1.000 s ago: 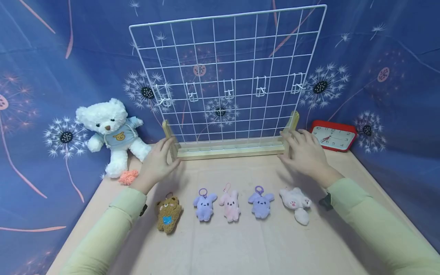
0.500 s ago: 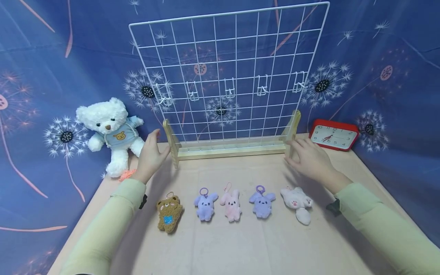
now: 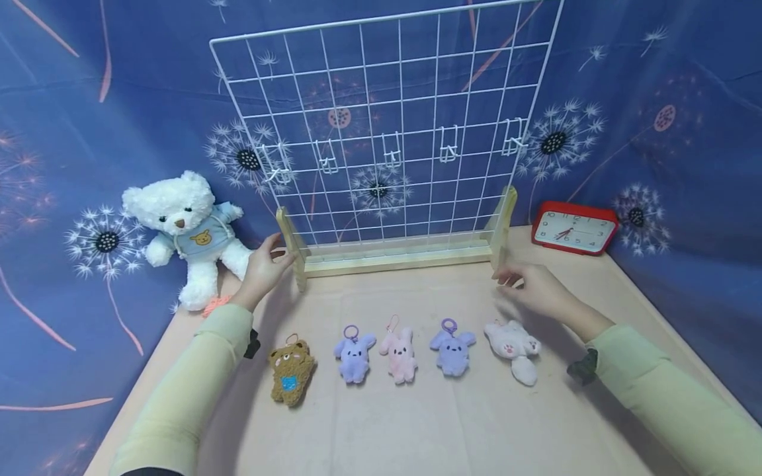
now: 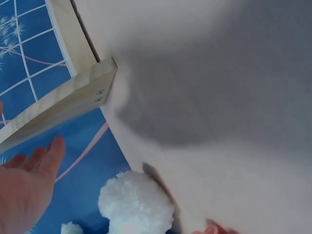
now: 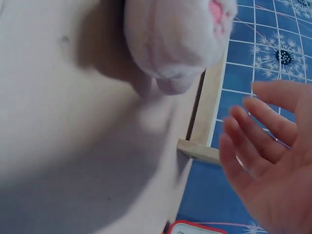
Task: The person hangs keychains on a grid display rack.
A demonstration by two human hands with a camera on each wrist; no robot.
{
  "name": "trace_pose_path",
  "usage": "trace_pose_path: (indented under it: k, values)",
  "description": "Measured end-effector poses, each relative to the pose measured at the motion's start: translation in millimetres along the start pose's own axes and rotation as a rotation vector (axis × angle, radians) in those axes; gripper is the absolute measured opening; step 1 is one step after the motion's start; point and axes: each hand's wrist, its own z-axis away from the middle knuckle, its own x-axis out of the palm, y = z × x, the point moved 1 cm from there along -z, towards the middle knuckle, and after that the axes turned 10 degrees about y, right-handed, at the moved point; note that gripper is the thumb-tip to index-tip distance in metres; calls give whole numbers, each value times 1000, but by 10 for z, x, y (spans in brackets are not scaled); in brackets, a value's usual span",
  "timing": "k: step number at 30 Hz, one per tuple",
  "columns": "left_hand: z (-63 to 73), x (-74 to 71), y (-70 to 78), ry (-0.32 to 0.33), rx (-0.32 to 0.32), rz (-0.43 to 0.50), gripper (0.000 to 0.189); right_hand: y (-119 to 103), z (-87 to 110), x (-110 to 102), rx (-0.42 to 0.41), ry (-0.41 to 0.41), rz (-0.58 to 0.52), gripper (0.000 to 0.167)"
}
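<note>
A white wire grid panel [image 3: 360, 64] stands upright in a wooden stand [image 3: 399, 262]. Beside the stand's left foot [image 3: 287, 231] is my left hand [image 3: 266, 270], thumb near the wood, holding nothing. In the left wrist view its fingers [image 4: 53, 158] extend alongside that foot. My right hand [image 3: 534, 287] hovers in front of the right foot [image 3: 502, 225], fingers loosely bent and grasping nothing. Several plush keychains lie in a row: a brown bear [image 3: 291, 375], a purple one [image 3: 354, 361], a pink rabbit [image 3: 401, 360], another purple one [image 3: 454, 357] and a white one [image 3: 510, 342] nearest my right hand.
Several white hooks [image 3: 392, 158] hang across the grid. A white teddy bear [image 3: 202, 239] in a blue top sits at the back left, with orange yarn [image 3: 215, 304] by its foot. At the back right is a red clock [image 3: 574, 229]. Blue dandelion-print cloth surrounds the table.
Both hands have come away from the stand's feet, the left outward to the left, the right outward and toward me. The keychains have stayed put; the head view has shifted slightly.
</note>
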Motion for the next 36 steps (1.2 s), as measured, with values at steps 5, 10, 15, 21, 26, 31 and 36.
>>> trace_pose_path:
  k: [5, 10, 15, 21, 26, 31, 36]
  values:
    - [-12, 39, 17, -10, -86, 122, 67, 41, 38, 25, 74, -171, -77, 10]
    - [-23, 72, 36, 4, -144, 226, 62, 85, 45, 60, 116, -318, -128, 7]
    - [-32, 62, 22, 27, -182, 216, 57, 90, 46, 140, 161, -354, -97, 11]
    - [-31, 76, 31, 39, -194, 193, 55, 4, 75, 210, 211, -311, 44, 17]
    - [-41, 113, 40, 36, -199, 195, 55, -40, 102, 226, 276, -303, 94, 14]
    - [-48, 133, 48, 45, -189, 190, 54, -36, 116, 245, 332, -297, 95, 11]
    - [-48, 147, 46, 46, -190, 191, 53, 25, 143, 270, 365, -294, 23, 7]
